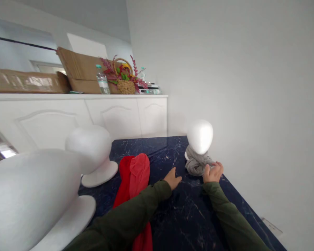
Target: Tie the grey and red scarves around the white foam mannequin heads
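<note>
A grey scarf (196,164) is wrapped around the neck of a white mannequin head (200,136), which stands upright at the far right of the table. My right hand (213,172) is at the scarf's right side, its fingers curled onto the cloth; the fingertips are partly hidden. Left of the scarf, my left hand (172,179) hovers over the dark tabletop with thumb and fingers apart, holding nothing. Beneath and beyond my left sleeve lie a red cloth (124,174) and a coral-pink cloth (140,172), side by side.
Two more white mannequin heads (90,148) stand along the left of the dark blue marbled table (183,205). A pale wall (264,139) borders its right edge. Behind, a white cabinet (117,118) carries cardboard boxes (81,69), a water bottle (103,82) and a flower basket (126,87).
</note>
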The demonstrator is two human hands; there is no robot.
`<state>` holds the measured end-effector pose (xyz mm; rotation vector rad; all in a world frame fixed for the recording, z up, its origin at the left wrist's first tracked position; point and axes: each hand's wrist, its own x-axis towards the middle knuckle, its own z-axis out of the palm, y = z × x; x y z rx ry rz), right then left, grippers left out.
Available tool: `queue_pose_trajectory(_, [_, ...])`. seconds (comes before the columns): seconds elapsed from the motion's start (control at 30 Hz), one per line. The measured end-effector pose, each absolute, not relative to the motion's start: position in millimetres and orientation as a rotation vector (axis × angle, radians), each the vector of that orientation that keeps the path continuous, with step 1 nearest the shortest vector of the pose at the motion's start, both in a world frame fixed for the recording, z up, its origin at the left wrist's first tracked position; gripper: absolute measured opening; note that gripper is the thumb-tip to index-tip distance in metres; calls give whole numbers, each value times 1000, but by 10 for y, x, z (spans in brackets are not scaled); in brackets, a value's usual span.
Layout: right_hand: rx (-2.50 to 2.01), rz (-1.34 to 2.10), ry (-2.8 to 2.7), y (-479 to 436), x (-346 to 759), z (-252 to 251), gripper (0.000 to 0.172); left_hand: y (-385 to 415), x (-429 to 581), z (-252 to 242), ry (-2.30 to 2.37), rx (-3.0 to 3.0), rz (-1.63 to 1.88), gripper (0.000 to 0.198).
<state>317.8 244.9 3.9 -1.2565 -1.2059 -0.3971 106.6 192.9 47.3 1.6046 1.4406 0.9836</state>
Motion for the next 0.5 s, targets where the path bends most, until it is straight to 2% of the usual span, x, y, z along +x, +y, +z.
queue_pose_trajectory(0.03, [-1216,-477,-1225,2291,3033,86,23,1641,907,538,1433,1667,963,63])
queue_pose_trajectory(0.1, [-1176,-481,-1395,1966,2675,201,18,1031,573,674,1435,2043,794,50])
queue_pose_trajectory(0.23, [-1220,-57,-1881,1412,1765,411,20,-80,-89,822,1532,2236,711,31])
queue_pose_trajectory(0.3, [-1262,269,-1965,1233,1282,439,31,-504,-435,775,1635,2275,885,24])
queue_pose_trajectory(0.4, [-1337,709,-1838,1092,682,394,73,-945,-990,584,1986,2229,1450,16])
queue_pose_trajectory(0.43, [-1365,812,-1746,1075,547,372,80,-1036,-1170,509,2131,2133,1645,17])
queue_pose_trajectory(0.5, [-1401,935,-1566,1072,401,342,76,-1128,-1486,380,2353,1877,1898,32])
